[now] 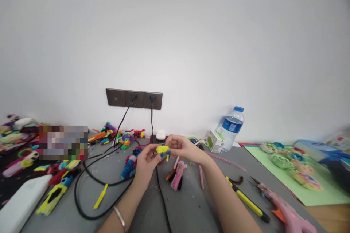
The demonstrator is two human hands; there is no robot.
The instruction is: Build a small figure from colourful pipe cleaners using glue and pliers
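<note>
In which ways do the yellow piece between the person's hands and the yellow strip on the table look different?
The yellow piece is held up in the fingers of the left hand and right hand, while the yellow strip lies on the grey table, untouched. The yellow piece looks short and chunky; the yellow strip is long and slim. Both share a bright yellow colour.

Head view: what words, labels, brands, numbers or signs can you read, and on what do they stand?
No text is legible.
Bottle label: printed, too small and blurred to read.
Green-and-white box: printing too small to read.
Wall socket plate: faint mark, unreadable.
</note>
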